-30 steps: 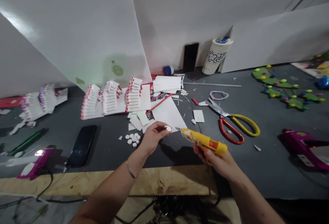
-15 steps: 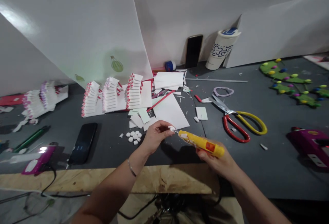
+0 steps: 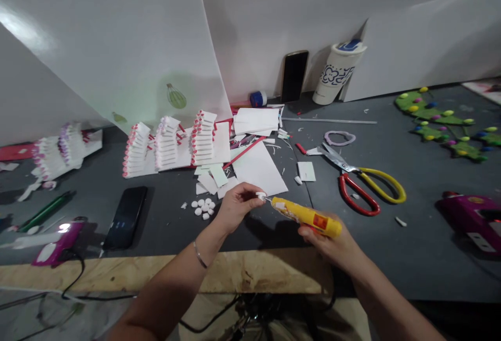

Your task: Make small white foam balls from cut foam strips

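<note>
My left hand [image 3: 235,206] pinches a small white round piece [image 3: 260,195] between thumb and fingertips, above the dark grey table [image 3: 407,257]. My right hand [image 3: 332,244] grips a yellow glue gun [image 3: 307,216], and its metal tip touches the white piece. A small pile of similar white round pieces [image 3: 202,208] lies just left of my left hand. Behind it, white paper sheets [image 3: 259,170] and scraps are spread out.
Red and yellow scissors [image 3: 358,180] lie to the right, a black phone [image 3: 126,217] to the left. Purple glue guns [image 3: 55,244] [image 3: 472,217] sit at both sides. Rows of white strips with red tips [image 3: 168,145], a cup [image 3: 337,73], an upright phone [image 3: 293,77] and green felt shapes [image 3: 442,121] stand further back.
The glue gun's tip has moved left until it meets the white piece in my left hand. The view has shifted slightly; the things on the table have not moved.
</note>
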Tool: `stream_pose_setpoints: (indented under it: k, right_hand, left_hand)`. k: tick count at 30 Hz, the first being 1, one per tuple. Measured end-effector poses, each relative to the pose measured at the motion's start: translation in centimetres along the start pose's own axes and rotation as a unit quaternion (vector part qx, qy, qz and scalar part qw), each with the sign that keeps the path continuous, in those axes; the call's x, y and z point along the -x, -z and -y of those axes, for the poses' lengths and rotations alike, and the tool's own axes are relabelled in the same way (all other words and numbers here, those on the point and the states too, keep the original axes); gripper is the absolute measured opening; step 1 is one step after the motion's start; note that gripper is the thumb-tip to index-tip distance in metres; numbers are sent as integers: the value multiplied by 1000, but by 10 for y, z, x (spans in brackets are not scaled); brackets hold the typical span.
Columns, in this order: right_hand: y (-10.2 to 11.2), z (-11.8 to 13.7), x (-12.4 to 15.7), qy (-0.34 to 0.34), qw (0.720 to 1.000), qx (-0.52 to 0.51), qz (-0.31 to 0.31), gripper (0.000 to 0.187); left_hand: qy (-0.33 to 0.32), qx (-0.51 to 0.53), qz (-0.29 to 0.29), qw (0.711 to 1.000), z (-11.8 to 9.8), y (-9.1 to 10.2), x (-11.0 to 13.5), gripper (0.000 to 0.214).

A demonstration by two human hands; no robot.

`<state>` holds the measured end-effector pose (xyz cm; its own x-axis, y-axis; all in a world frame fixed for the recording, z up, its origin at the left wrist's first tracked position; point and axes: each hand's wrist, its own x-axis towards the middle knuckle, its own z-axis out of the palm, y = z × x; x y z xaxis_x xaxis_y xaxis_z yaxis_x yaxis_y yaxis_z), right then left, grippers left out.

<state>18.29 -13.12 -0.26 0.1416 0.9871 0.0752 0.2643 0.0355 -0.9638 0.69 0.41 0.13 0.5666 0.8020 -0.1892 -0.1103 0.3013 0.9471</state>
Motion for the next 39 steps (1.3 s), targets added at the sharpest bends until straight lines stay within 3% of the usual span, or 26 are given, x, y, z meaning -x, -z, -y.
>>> stream_pose_setpoints:
  k: [39]
  right_hand:
    - [-1,3,-3,6,1000,14,-2,44]
  left_hand:
    - [-17,-53,-6,998,-2,6,0,23]
